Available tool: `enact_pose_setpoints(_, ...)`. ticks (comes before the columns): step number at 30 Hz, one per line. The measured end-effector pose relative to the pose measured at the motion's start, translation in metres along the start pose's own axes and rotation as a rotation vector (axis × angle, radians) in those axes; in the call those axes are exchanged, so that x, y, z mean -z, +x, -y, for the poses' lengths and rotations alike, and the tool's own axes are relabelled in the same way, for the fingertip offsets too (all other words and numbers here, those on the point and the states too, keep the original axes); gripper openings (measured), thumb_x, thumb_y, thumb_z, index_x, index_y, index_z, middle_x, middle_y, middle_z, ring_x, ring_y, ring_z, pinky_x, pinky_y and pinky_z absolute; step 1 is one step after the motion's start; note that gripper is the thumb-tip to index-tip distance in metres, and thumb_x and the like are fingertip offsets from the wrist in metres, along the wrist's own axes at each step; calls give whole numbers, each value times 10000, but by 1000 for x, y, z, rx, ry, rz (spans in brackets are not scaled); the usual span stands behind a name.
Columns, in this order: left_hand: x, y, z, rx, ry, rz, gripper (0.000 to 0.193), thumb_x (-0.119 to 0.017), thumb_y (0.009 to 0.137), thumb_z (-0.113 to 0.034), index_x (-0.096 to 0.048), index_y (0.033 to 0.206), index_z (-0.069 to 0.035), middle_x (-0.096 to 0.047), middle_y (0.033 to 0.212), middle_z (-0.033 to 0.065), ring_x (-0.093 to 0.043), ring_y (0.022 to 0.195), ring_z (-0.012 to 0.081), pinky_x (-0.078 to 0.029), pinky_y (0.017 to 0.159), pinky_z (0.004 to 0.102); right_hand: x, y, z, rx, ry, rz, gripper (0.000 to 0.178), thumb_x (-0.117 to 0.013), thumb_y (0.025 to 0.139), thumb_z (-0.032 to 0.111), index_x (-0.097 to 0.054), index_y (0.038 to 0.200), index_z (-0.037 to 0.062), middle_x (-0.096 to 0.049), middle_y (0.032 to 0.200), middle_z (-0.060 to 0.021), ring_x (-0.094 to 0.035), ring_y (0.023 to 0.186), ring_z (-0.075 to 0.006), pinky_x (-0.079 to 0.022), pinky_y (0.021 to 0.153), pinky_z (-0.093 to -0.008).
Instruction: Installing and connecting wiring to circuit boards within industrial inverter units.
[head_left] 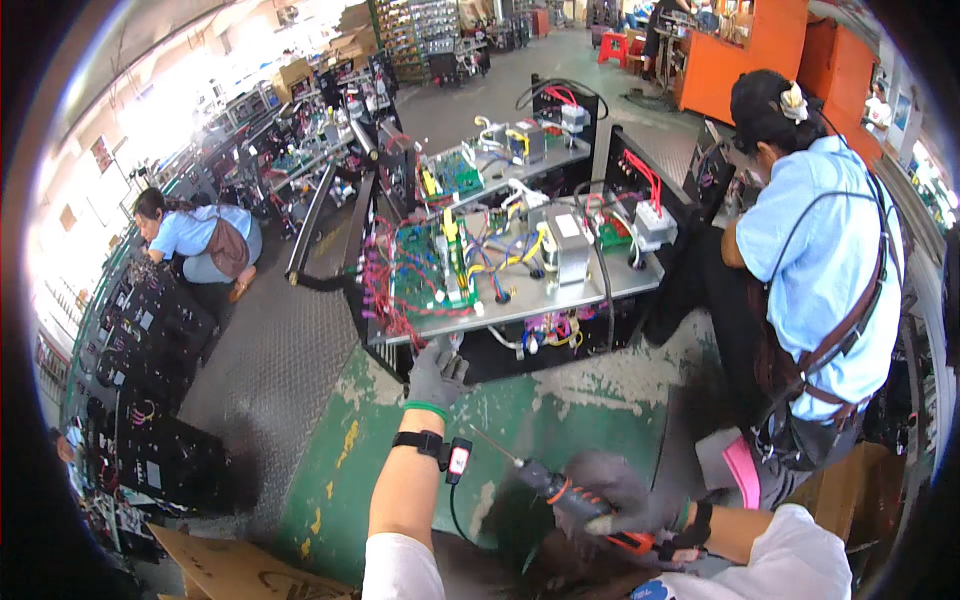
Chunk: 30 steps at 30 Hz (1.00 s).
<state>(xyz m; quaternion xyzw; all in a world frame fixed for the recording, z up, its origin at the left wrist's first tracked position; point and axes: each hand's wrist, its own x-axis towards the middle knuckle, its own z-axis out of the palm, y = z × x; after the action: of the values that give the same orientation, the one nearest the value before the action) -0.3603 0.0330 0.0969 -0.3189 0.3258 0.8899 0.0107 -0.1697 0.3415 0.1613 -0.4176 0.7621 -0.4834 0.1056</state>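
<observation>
My left hand (437, 375), in a grey glove, is closed at the front left edge of an open machine chassis (440, 326). Whatever its fingers grip there is too small to make out. My right hand (645, 500), also gloved, is wrapped around a black and orange electric screwdriver (572, 497). The tool's long thin bit points up and left, apart from the chassis. On the chassis's metal plate sit a green circuit board (425, 262), a boxy transformer (566, 245) and many coloured wires. Red and purple wires (385, 285) hang near my left hand.
A co-worker (825, 250) in a light blue shirt crouches close at the right. Another person (200, 240) squats at the far left beside black units (150, 330). A second chassis (480, 165) stands behind mine. Cardboard (240, 568) lies at the lower left.
</observation>
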Motion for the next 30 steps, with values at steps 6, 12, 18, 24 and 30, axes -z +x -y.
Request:
enact_pose_setpoints(6,-32,52,12,-132,-127,16,265,-597,888,-293,-546,1071,-110,-567,1050,66,-539,983,248,-409,953,478,4,5,5,-157,410,-107,515,-690,746,396,-589,1062,1,-562,1042,-152,-549,939,-324,-441,819,-397)
enact_pose_setpoints(12,-22,43,2,-138,-4,-3,260,-615,886,-244,-544,1007,-24,-600,987,123,-600,947,231,-569,695,327,2,-2,7,-357,466,-49,525,-682,781,343,-542,1150,-3,-547,1050,-122,-542,981,-247,-447,829,-372)
enact_pose_setpoints(18,2,21,10,-206,111,47,299,-660,852,-289,-573,1020,-56,-596,930,64,-580,811,181,-489,598,309,25,-16,31,-793,813,-281,424,-690,802,177,-530,1170,40,-565,961,-50,-550,869,-151,-459,746,-283)
enact_pose_setpoints(24,40,-18,0,-166,-26,-62,192,-576,907,-164,-554,1069,-62,-605,1020,60,-621,904,212,-555,748,305,81,-3,39,-534,651,-791,371,-622,758,293,-514,1001,34,-564,771,-59,-586,621,-172,-503,561,-298)
enact_pose_setpoints(30,91,-58,-28,-164,-26,-235,172,-579,910,-197,-570,1029,-74,-618,961,72,-635,864,207,-530,635,306,85,5,57,-423,672,-838,421,-607,786,369,-509,1022,35,-555,765,-59,-579,572,-168,-505,516,-298)
